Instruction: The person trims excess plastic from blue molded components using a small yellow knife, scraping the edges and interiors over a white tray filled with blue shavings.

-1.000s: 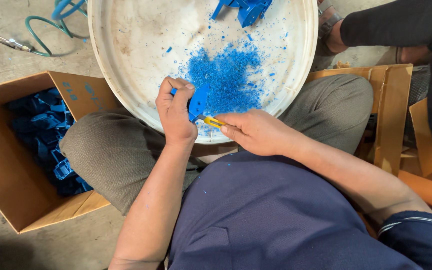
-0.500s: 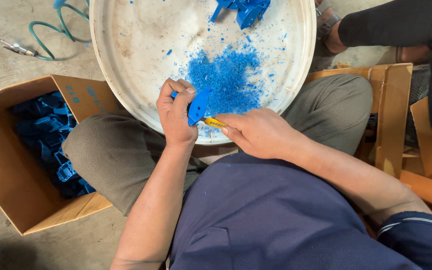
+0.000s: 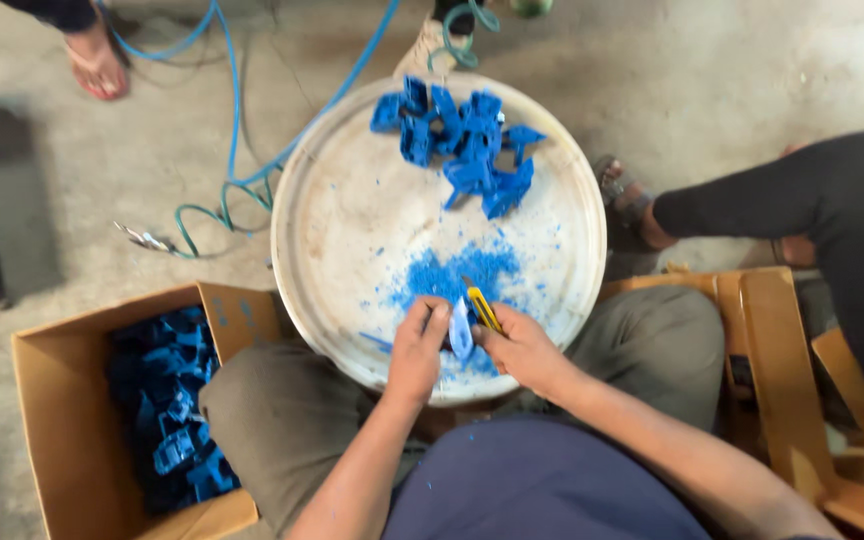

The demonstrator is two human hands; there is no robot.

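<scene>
Far to the left of both hands, a cardboard box (image 3: 72,450) sits open on the concrete floor (image 3: 732,90), and it holds a heap of blue plastic parts (image 3: 177,415) piled against its right wall. Just above that box a blue hose (image 3: 242,175) curls over the floor, ending in a metal nozzle (image 3: 142,238).

Nearer in, the left hand (image 3: 417,350) is closed around a small blue plastic piece (image 3: 460,330), pinching it upright at the near rim of a big round white tray (image 3: 342,230) (the tray rests across the person's knees). Touching that piece from the other side, the right hand (image 3: 524,348) grips a yellow utility knife (image 3: 482,305), its blade end against the piece; the fingers are wrapped tight on the handle.

Directly beyond the two hands, blue shavings (image 3: 457,275) lie in a loose mound on the tray's floor, with finer specks scattered around it. Farther beyond, at the tray's far side, a cluster of blue clips (image 3: 462,140) lies jumbled together, well apart from the hands.

To the right of the right hand stand flattened cardboard flaps (image 3: 777,350), and past them another person's dark-clothed leg (image 3: 802,200) and sandalled foot (image 3: 627,205) rest near the tray's edge.
</scene>
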